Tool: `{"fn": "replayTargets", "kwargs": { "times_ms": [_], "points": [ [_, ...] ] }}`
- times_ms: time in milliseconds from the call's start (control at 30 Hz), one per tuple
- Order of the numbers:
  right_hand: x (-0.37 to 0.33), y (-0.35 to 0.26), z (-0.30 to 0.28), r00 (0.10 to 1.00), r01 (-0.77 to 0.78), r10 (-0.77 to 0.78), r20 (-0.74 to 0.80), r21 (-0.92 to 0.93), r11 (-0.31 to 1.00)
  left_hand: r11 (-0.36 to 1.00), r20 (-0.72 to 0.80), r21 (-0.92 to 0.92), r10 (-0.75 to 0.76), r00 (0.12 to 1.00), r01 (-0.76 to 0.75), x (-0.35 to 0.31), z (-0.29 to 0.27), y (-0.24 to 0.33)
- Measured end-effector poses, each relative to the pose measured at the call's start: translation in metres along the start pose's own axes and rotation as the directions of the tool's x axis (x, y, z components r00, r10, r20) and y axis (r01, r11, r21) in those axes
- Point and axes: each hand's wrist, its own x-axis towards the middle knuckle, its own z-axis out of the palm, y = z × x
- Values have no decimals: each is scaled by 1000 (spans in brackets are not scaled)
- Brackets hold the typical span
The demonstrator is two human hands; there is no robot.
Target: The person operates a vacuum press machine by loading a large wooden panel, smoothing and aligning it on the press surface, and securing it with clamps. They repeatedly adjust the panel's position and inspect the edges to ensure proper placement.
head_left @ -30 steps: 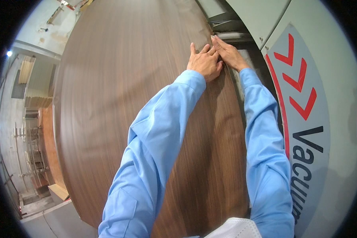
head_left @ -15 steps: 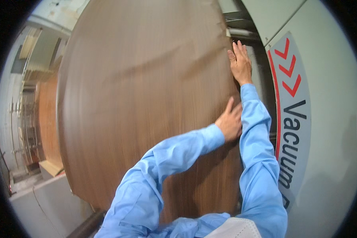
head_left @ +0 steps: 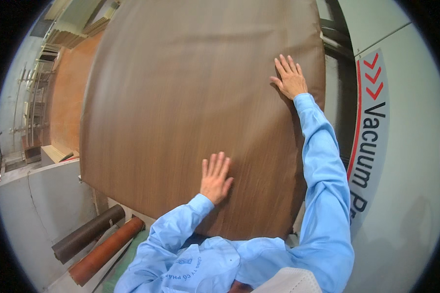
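A large brown wood-grain sheet [head_left: 181,122] lies spread out before me, with soft wrinkles toward its far part and its right side. My left hand [head_left: 215,178] rests flat on the near middle of the sheet, fingers spread. Farther off, close to the right edge, my right hand [head_left: 290,77] also lies on the surface with its fingers apart. Neither hand grips anything. The sheet's right edge drapes downward beside my right forearm, and what is under the sheet is hidden.
A pale grey machine panel [head_left: 406,161] with a red-arrowed label stands along the right, a dark gap before it. Two rolls lie at lower left, one dark brown [head_left: 89,233] and one reddish brown [head_left: 107,251]. An orange-brown board [head_left: 71,97] and stacked panels are beyond the left edge.
My left hand has moved left and nearer, away from my right forearm onto the middle of the sheet. My right hand has shifted inward from the right edge. The view has shifted too.
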Motion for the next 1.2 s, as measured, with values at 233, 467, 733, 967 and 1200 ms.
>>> {"fn": "replayTargets", "kwargs": {
  "times_ms": [233, 467, 733, 967, 1200],
  "points": [
    [-130, -117, -34, 912, 381, -407, 57, 254, 889, 992, 239, -50, 122, 963, -113, -153, 5, -53],
    [90, -86, -20, 976, 216, -213, -51, 59, 975, 953, -43, -302, 3, 999, -15, -233, -7, -30],
    [114, -59, 58, 892, -447, 451, -28, 87, 890, 907, -287, -49, -413, 864, 417, -218, -32, -82],
    [-80, -98, 32, 852, -522, 524, -18, 63, 851, 944, -329, -111, -330, 885, 311, -210, -42, -100],
    [-274, -167, -44, 813, -578, 573, 106, 15, 816, 992, -386, -127, -37, 922, -14, -155, -47, -113]
  ]
}}
